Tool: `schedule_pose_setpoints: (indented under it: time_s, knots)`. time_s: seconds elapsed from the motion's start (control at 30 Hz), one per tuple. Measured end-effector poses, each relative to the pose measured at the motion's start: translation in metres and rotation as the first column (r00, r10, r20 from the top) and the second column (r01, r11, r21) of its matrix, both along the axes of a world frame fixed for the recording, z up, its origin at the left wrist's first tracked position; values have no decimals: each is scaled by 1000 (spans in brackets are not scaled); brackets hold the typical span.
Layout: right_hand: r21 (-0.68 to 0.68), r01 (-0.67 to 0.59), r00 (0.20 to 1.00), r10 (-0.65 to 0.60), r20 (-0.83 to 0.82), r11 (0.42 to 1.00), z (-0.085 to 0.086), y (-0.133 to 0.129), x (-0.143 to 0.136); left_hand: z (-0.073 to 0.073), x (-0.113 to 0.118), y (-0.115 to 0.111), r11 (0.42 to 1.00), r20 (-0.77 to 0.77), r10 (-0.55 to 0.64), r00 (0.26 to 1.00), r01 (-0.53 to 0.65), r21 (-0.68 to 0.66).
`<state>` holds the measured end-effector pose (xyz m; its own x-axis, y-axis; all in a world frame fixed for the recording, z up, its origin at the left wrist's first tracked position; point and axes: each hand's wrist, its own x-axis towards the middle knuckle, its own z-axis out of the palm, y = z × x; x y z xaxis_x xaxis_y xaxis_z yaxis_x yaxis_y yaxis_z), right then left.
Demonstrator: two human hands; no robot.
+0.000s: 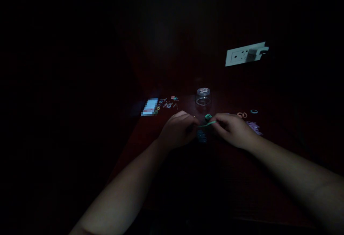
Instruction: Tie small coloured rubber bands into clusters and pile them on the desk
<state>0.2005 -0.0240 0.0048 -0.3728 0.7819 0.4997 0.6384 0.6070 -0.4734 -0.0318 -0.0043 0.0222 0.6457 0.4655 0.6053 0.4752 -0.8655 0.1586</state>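
Observation:
Between my two hands a thin green hair tie [206, 124] is drawn out into a short strip. My left hand [181, 129] pinches its left end, and my right hand [232, 129] pinches the right end with thumb and fingers. Just behind the strip lies a small rolled green band [208, 116]. Below it on the table is a little heap of blue pieces [201, 136], dim and hard to make out. By my right wrist sits a pile of purple bands [254, 128], partly hidden by the hand.
A clear lidded jar [203, 97] stands behind my hands on the dark red table [166, 170]. Orange rings [242, 115] and a teal ring [254, 111] lie right. At left are mixed small bands [168, 104] and a lit phone [149, 106]. A socket strip [242, 55] is behind.

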Motion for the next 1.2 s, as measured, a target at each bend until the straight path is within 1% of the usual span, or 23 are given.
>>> schedule_pose_setpoints:
  time_s: [0.1,0.17,0.3,0.37,0.43,0.53,0.63,0.77,0.97,1.2]
  knots:
    - [-5,22,999,-23,-24,1000,-1,1,1,-1,-1,2,1000,8,14,1000,-14,8]
    - [-21,2,1000,-3,-22,1000,0,0,0,-1,0,2,1000,4,10,1000,-10,3]
    - [-85,-93,996,91,-25,992,4,-5,-3,1,0,0,1000,-8,-6,1000,5,-28]
    - [-108,-121,992,116,-50,987,6,-7,-5,1,1,-1,999,-13,-1,1000,1,-40]
    - [-124,-145,986,134,-95,982,6,-9,-5,2,0,-1,999,-11,7,1000,-8,-44]
    - [-138,-224,966,201,-165,965,6,-11,-4,2,1,-1,999,0,16,1000,-16,-43]
    - [-129,-276,950,250,-185,953,4,-13,-3,2,2,-2,999,7,32,999,-32,-32]
    - [-94,-211,969,195,-154,973,2,-13,-5,2,4,-3,999,16,48,999,-47,-16]
    - [-90,-141,986,132,-97,986,-3,-10,-7,3,8,-8,1000,29,17,999,-17,-25]
    - [-103,-127,992,125,-31,987,-5,-10,-5,-3,12,-7,999,2,-27,1000,27,-17]
